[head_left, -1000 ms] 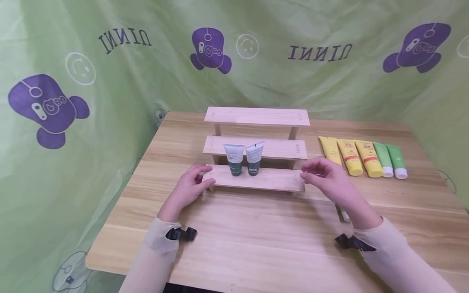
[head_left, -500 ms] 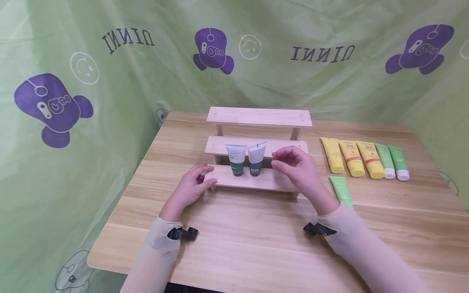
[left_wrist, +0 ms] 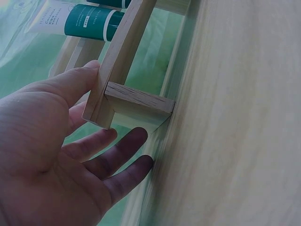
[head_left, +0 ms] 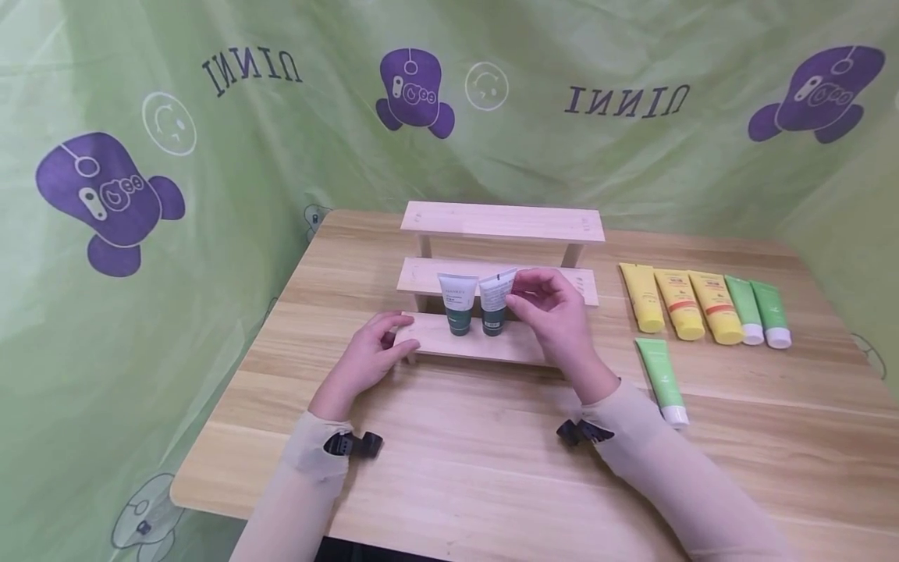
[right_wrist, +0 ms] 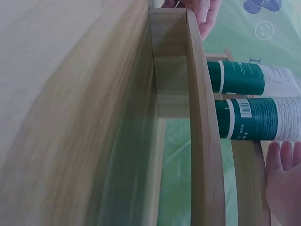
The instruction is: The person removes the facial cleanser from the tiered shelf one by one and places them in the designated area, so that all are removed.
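Two small white-and-green squeeze tubes stand cap down, side by side, on the lowest step of a three-tier wooden display stand (head_left: 449, 343). The left tube (head_left: 459, 303) is upright with its label facing forward; the right tube (head_left: 494, 306) leans slightly right. My left hand (head_left: 364, 355) grips the left end of that lowest step, thumb on top, the lower fingers spread loosely beneath it in the left wrist view. My right hand (head_left: 555, 316) is at the right tube's right side, fingers relaxed, fingertips (right_wrist: 273, 153) right at its edge.
On the right of the wooden table (head_left: 449, 468) lie several tubes in a row, yellow ones (head_left: 681, 306) and green ones (head_left: 770, 314). A light green tube (head_left: 663, 382) lies apart, nearer the front. A green printed curtain (head_left: 534, 156) hangs behind the table.
My right hand has moved left from the step's right end to the right tube, uncovering the light green tube. My left hand keeps its hold on the step.
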The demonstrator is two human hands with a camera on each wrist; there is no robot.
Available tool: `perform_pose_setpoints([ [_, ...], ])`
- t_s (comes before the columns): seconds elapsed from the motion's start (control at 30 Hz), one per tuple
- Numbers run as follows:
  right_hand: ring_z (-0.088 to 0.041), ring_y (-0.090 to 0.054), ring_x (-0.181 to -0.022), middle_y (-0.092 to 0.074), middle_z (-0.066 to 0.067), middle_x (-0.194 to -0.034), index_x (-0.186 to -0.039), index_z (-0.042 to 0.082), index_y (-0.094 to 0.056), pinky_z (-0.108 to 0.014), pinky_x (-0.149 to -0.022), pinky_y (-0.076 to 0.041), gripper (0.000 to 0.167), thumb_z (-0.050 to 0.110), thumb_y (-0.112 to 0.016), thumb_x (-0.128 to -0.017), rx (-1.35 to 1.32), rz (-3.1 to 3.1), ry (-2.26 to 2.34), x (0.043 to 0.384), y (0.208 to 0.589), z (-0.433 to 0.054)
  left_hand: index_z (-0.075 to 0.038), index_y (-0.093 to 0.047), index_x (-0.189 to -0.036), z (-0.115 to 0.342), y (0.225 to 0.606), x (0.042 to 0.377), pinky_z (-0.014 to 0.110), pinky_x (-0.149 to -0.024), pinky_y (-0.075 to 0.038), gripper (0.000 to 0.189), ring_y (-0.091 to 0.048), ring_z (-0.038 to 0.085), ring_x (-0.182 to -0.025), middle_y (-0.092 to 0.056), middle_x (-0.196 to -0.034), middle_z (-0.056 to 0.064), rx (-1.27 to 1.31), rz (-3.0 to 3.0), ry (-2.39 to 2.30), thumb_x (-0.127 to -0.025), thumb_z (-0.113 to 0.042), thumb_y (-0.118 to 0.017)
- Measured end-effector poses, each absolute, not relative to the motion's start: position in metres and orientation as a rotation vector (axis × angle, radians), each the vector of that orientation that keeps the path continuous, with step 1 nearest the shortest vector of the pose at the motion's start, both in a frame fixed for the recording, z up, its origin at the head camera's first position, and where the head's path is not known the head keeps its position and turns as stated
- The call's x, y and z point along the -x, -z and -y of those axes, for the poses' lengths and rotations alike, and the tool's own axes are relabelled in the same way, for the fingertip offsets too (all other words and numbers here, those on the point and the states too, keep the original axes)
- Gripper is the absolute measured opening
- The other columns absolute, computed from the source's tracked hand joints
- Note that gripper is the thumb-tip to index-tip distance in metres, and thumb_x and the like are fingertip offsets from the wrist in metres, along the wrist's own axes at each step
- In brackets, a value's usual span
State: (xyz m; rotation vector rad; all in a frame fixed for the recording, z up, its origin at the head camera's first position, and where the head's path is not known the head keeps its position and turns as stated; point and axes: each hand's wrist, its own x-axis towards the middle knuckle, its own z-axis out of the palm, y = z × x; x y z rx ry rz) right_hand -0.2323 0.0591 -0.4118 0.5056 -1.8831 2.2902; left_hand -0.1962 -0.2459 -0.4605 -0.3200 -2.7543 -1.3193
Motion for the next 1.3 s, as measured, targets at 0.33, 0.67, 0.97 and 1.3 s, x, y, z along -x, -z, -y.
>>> perform_pose_setpoints([
  [0.33, -0.021, -0.062, -0.094, -0.064, -0.011, -0.099, -0.105, -0.009, -0.06, -0.028, -0.086, -0.052, 0.031, -0.007, -0.077, -0.079, -0.475, 1.838, -2.214, 0.234, 0.413, -0.055, -0.008, -0.063, -0.127, 0.242, 0.461, 0.198, 0.043, -0.093, -0.045, 0.046, -0.056, 0.025, -0.104, -0.054, -0.136, 0.011, 0.335, 2.757, 1.317, -0.088, -0.031, -0.075],
  [0.67, -0.02, -0.061, -0.091, -0.064, -0.01, -0.099, -0.103, -0.005, -0.063, -0.026, -0.084, -0.051, 0.029, 0.002, -0.08, -0.081, -0.401, 1.899, -2.102, 0.23, 0.414, -0.063, -0.008, -0.063, -0.127, 0.239, 0.462, 0.199, 0.042, -0.094, -0.045, 0.046, -0.057, 0.024, -0.105, -0.054, -0.134, 0.01, 0.338, 2.752, 1.325, -0.088, -0.03, -0.076],
  [0.97, -0.018, -0.06, -0.084, -0.063, -0.01, -0.095, -0.102, -0.008, -0.061, -0.024, -0.075, -0.054, 0.028, -0.001, -0.079, -0.081, -0.348, 1.881, -2.15, 0.218, 0.412, -0.08, -0.008, -0.062, -0.128, 0.24, 0.463, 0.198, 0.042, -0.094, -0.046, 0.048, -0.06, 0.024, -0.104, -0.053, -0.135, 0.011, 0.34, 2.75, 1.34, -0.088, -0.03, -0.075],
  [1.3, -0.017, -0.061, -0.084, -0.064, -0.009, -0.095, -0.102, -0.002, -0.064, -0.025, -0.076, -0.055, 0.026, 0.001, -0.08, -0.081, -0.242, 1.843, -2.207, 0.204, 0.405, -0.118, -0.008, -0.062, -0.128, 0.244, 0.462, 0.197, 0.042, -0.09, -0.048, 0.047, -0.06, 0.023, -0.1, -0.054, -0.135, 0.01, 0.336, 2.753, 1.334, -0.089, -0.032, -0.074],
])
